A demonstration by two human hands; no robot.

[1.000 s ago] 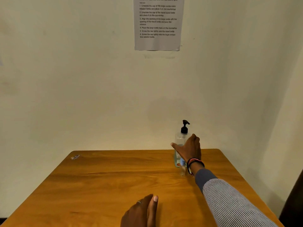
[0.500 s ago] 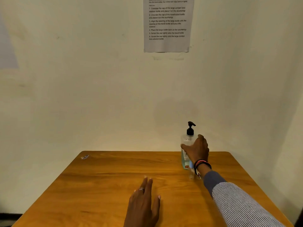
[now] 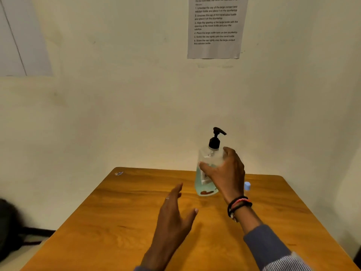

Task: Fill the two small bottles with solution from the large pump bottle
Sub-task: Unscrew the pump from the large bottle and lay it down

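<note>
The large pump bottle, clear with pale blue-green liquid and a black pump head, is tilted and lifted just off the wooden table. My right hand grips it round the body from the right. A small bottle with a light blue cap shows just behind my right wrist; the rest of it is hidden. My left hand hovers over the table's middle with straight, spread fingers, holding nothing, a short way left of and nearer than the big bottle.
The table stands against a cream wall with a printed instruction sheet taped up high. A small scrap lies at the table's far left corner. A dark object sits on the floor at the left.
My right hand has closed round the pump bottle, lifted it and tilted it towards me. My left hand has risen off the table and moved forward. A blue-capped small bottle has come into view.
</note>
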